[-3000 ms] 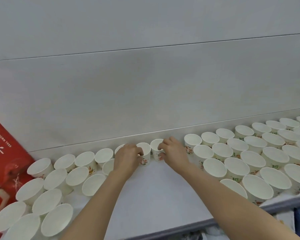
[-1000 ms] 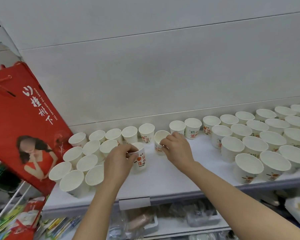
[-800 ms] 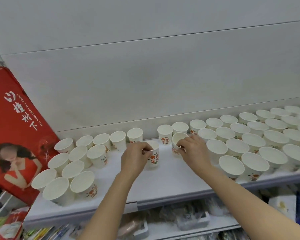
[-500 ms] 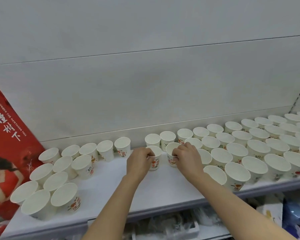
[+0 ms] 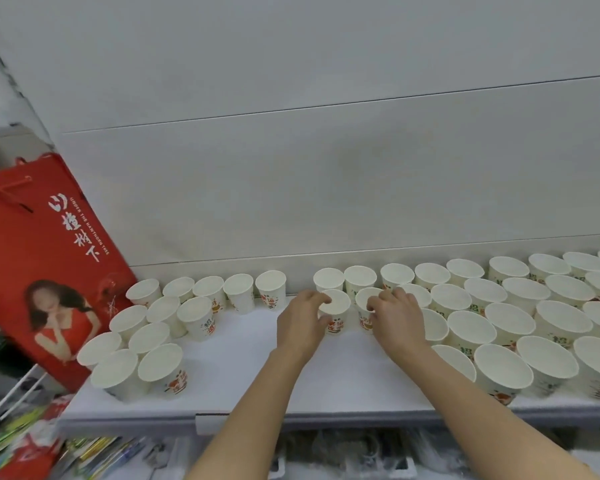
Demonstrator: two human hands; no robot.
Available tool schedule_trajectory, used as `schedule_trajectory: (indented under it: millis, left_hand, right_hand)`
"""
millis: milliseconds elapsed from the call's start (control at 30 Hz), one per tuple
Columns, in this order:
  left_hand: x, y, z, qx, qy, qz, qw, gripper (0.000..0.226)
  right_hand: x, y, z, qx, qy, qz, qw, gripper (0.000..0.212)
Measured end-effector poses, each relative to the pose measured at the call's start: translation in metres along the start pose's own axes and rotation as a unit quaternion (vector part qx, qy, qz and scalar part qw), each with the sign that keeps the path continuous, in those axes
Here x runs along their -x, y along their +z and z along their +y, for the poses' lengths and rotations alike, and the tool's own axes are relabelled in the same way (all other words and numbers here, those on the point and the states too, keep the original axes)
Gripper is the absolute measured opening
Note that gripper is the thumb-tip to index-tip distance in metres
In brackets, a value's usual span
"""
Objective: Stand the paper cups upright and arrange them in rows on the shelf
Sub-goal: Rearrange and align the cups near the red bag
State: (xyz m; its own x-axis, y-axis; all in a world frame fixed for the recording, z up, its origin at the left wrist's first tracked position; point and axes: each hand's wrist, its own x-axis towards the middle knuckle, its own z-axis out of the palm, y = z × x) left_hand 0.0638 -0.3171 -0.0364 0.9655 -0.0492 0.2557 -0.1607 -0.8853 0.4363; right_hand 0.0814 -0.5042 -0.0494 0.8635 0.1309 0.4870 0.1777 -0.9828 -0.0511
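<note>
Paper cups (image 5: 201,315) stand mouth-up across the white shelf (image 5: 343,382), and none I can see lies tipped. At far left a red paper bag (image 5: 42,258) leans beside a loose cluster of cups. Along the back wall runs a single row with one gap in it (just left of the hands). The left hand (image 5: 300,323) curls its fingers and thumb round the rim of a printed cup (image 5: 336,315) in the second row; the right hand (image 5: 397,318) pinches the neighbouring cup (image 5: 366,308) the same way, probably to slide both in line behind the back row. Further right, cups already sit in packed rows.
</note>
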Motion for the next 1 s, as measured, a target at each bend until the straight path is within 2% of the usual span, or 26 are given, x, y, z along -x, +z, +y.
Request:
schedule_trajectory:
  millis: [100,267,367,433,567,700,767,867,1000]
  left_hand:
    - [0.036,-0.018,-0.009,0.023,-0.025,0.051,0.998,0.033]
    - [0.118,-0.046,-0.057,-0.006,-0.126,0.155,0.980,0.021]
    - [0.159,-0.066,-0.098,-0.016,-0.175,0.236,0.956,0.019]
    - [0.172,-0.082,-0.123,-0.048,-0.195,0.264,0.943,0.023]
    - [0.163,-0.102,-0.159,-0.094,-0.191,0.217,0.953,0.033]
    - [0.139,-0.109,-0.177,-0.147,-0.185,0.121,0.964,0.021]
    - [0.135,-0.115,-0.182,-0.135,-0.167,0.105,0.971,0.017]
    - [0.141,-0.138,-0.183,-0.055,-0.118,0.162,0.978,0.011]
    - [0.166,-0.190,-0.195,0.014,-0.082,0.260,0.962,0.007]
  right_hand:
    - [0.013,-0.002,-0.006,-0.053,0.000,0.023,0.998,0.021]
    - [0.055,-0.018,-0.036,-0.148,-0.040,0.070,0.986,0.018]
    - [0.086,-0.019,-0.065,-0.192,-0.088,0.059,0.976,0.019]
    - [0.104,-0.018,-0.085,-0.204,-0.112,0.031,0.972,0.019]
    - [0.123,-0.012,-0.125,-0.227,-0.145,-0.001,0.963,0.024]
    - [0.122,-0.006,-0.167,-0.238,-0.154,-0.008,0.959,0.023]
    - [0.118,0.000,-0.189,-0.248,-0.165,0.001,0.955,0.023]
    - [0.109,0.014,-0.225,-0.266,-0.183,0.013,0.946,0.023]
    - [0.094,0.020,-0.285,-0.299,-0.224,0.029,0.927,0.038]
